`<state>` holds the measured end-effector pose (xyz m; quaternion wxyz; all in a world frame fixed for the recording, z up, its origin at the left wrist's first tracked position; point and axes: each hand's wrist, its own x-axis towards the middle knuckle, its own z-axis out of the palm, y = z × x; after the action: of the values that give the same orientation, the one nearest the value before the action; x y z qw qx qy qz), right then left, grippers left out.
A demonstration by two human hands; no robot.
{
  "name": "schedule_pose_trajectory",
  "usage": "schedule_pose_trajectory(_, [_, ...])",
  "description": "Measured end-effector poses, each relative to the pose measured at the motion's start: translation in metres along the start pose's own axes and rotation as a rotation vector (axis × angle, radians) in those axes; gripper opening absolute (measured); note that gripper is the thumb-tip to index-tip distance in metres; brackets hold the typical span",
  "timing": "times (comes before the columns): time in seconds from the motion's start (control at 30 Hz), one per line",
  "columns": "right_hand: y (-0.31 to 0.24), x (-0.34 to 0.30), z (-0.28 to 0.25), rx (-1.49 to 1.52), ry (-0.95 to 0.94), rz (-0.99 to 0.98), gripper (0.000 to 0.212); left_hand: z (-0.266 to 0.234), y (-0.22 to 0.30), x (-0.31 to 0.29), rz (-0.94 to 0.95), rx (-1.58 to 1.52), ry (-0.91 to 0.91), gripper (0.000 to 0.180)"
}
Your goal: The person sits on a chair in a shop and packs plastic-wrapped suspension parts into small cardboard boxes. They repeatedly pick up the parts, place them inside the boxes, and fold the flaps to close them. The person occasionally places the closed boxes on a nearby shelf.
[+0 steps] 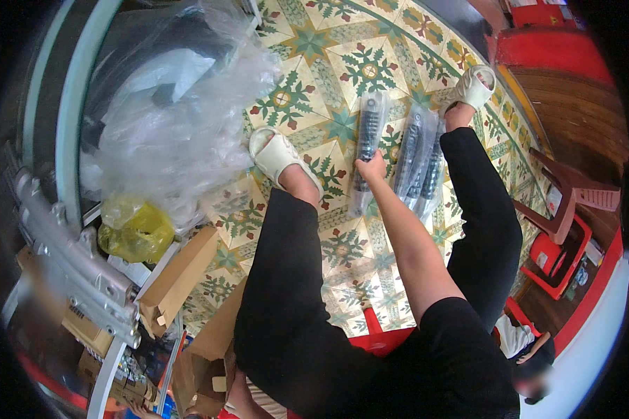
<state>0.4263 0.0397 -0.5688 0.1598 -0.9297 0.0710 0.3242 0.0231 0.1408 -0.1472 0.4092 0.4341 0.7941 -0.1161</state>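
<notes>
My right hand (372,168) reaches down between my legs, its fingers closed round a shock absorber (367,133) with a dark coil spring. Clear plastic wraps it, and it lies lengthwise along the patterned tile floor. Just to the right lie more shock absorbers (412,157) in clear plastic bags, close together beside my right leg. My left hand does not show where I can make it out. A bare limb (243,399) by the cardboard box at the lower edge is cut off, and I cannot tell whose it is.
Crumpled clear plastic (182,133) heaps at the left, with a yellow bag (136,230) below it. Open cardboard boxes (206,356) and silver metal tubes (77,255) stand lower left. A brown plastic stool (573,188) lies at the right. Another person (534,363) is at lower right.
</notes>
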Motion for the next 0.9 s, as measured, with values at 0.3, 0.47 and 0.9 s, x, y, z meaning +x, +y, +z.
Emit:
schedule_pose_trajectory(0.3, [0.013, -0.073, -0.041, 0.64, -0.439, 0.037, 0.032, -0.009, -0.052, 0.009, 0.136, -0.105, -0.115, 0.053])
schedule_pose_trajectory(0.47, [0.004, -0.167, -0.075, 0.798, -0.67, -0.068, 0.019, -0.009, 0.0, -0.03, 0.33, -0.469, 0.103, 0.066])
schedule_pose_trajectory(0.9, [-0.043, -0.366, -0.261, 1.127, -0.782, -0.526, 0.024, -0.035, 0.003, -0.075, 1.145, -0.548, 0.57, 0.053])
